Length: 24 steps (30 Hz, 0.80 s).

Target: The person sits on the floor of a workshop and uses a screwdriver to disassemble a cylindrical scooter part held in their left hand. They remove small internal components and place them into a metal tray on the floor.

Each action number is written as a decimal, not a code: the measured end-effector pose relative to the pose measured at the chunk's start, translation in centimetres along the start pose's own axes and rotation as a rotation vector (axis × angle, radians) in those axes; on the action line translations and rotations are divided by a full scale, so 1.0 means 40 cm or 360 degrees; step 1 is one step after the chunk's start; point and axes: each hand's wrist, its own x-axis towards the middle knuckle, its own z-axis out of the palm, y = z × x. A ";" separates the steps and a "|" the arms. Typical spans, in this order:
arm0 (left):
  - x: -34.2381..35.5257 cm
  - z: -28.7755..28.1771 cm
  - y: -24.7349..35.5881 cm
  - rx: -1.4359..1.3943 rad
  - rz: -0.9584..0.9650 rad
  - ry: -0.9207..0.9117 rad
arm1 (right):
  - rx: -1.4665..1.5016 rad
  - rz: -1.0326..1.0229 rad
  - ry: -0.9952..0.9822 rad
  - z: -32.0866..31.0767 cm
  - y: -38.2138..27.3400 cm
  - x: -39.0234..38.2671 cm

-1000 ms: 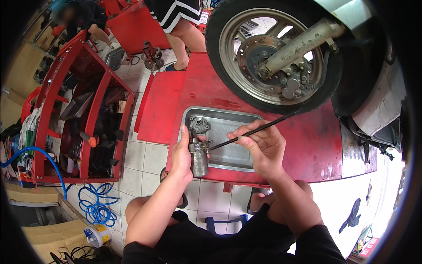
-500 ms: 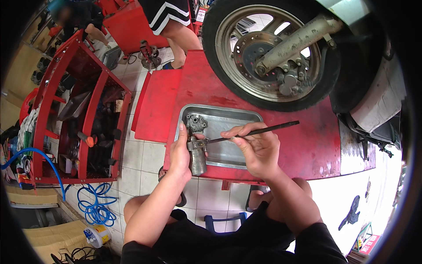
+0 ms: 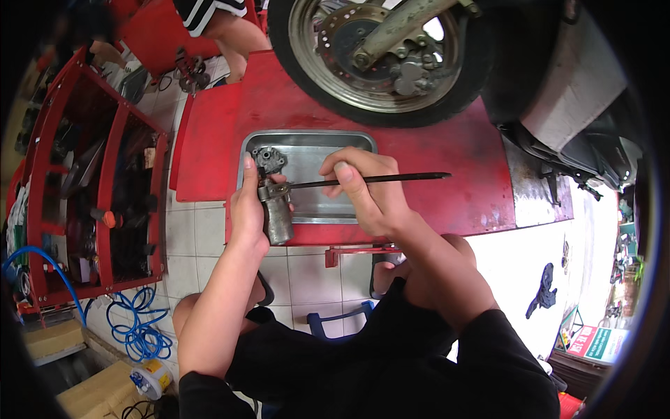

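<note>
My left hand (image 3: 248, 218) is wrapped around a grey metal cylinder with a bracketed upper end (image 3: 279, 222), apparently a small motor, held tilted above the near left part of a metal tray (image 3: 314, 133). In my right hand (image 3: 377, 192) is a long dark screwdriver-like rod (image 3: 419, 177), pinched between thumb and fingers. The rod lies almost level, its thin left end against the cylinder's bracket; the exact contact is too small to make out. Behind my left thumb, a grey cast metal part (image 3: 271, 159) rests in the tray's far left corner.
The tray stands on a red bench (image 3: 447, 202). A motorcycle's front wheel (image 3: 380, 115) rises at its far side. To the left is a red shelf rack (image 3: 105, 174) with tools, and a coiled blue hose (image 3: 143, 325) on the floor. Another person's leg (image 3: 234, 42) shows beyond.
The whole view has shifted, so bench, wheel and tray appear farther left and higher. The rod has turned from slanting up to the right to nearly level. Both hands keep their hold.
</note>
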 end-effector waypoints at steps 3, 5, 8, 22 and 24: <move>0.000 -0.004 -0.016 0.0020 0.0069 0.0020 | 0.0237 0.0403 -0.0020 0.012 -0.030 -0.001; -0.001 0.006 -0.024 0.0078 0.0135 0.0052 | 0.0332 0.0484 -0.0050 0.004 -0.030 0.002; -0.004 0.022 -0.033 0.0104 0.0171 0.0093 | 0.0186 0.0381 -0.0226 -0.017 -0.033 -0.006; 0.047 -0.047 -0.025 0.0152 0.0118 -0.0205 | 0.0081 -0.0084 -0.0506 -0.016 -0.026 -0.005; 0.040 -0.036 -0.014 0.0199 0.0153 -0.0169 | 0.0124 0.0199 -0.0448 -0.039 -0.040 -0.017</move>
